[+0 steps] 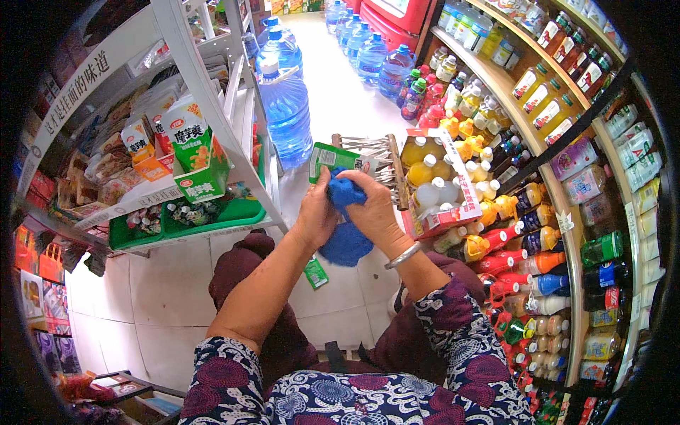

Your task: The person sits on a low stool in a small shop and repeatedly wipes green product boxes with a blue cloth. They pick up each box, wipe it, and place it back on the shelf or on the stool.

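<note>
Between my hands is a bunched blue cloth (346,241), its lower part hanging over my lap. My left hand (317,212) holds a green snack packet (340,159) by its lower edge, with the cloth against it. My right hand (374,204), a silver bangle on its wrist, grips the upper bunch of the cloth. Just beyond the hands stands a folding stool (396,172) with wooden bars and a woven strap seat. Another green packet (316,273) lies on the floor tiles between my knees.
A white shelf rack (249,202) with snack boxes and a green tray (255,212) stands at left. Large water bottles (287,117) stand ahead. On the right are an open carton (457,212) of drinks, many floor bottles and curved-looking drink shelves (563,223).
</note>
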Demonstrator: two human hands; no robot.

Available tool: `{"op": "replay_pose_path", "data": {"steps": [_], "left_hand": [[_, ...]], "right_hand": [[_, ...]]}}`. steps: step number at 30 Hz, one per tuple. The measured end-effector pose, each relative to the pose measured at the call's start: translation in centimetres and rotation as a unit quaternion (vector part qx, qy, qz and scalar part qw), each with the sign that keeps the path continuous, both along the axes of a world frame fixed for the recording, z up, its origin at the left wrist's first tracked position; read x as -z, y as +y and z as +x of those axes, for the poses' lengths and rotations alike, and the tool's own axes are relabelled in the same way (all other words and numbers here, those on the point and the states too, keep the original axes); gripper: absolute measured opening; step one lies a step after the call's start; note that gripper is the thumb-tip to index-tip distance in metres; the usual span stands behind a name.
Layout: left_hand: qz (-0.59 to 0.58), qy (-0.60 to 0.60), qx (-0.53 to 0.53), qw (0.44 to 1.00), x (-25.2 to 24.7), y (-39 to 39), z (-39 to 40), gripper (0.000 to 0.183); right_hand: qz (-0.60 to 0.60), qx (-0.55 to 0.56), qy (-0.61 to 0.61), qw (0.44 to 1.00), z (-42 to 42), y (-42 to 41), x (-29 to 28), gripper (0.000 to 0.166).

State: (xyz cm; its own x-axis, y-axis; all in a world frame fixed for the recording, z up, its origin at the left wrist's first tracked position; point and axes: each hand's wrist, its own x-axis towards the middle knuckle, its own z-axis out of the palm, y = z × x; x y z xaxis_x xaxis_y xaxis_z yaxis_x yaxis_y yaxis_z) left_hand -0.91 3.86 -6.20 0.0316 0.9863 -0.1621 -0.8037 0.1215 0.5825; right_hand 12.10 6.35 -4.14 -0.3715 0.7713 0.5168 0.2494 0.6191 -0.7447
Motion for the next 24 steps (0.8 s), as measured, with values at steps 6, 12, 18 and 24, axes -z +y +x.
{"op": "replay_pose_path", "data": {"steps": [6,12,18,24], "left_hand": [[0.119,-0.066,-0.092,0.986,-1.6,1.0,-1.7,0.046],[0.085,0.009,-0.032,0.996,-1.8,-0.5,0.3,0.047],[0.108,0.141,-0.017,0.984,-4.6,-1.0,-2.4,0.060],[0.035,0.390,0.091,0.916,-2.5,-1.6,-1.7,0.027]], "right_hand": [[-0.265,0.003,0.063,0.962,1.7,1.7,2.0,0.025],[-0.505,-0.037,0.310,0.805,0.6,1.0,-0.1,0.025],[-0.487,-0.106,0.176,0.849,5.2,4.0,-3.8,0.027],[-0.385,-0.147,-0.056,0.909,5.1,3.2,-3.1,0.030]]}}
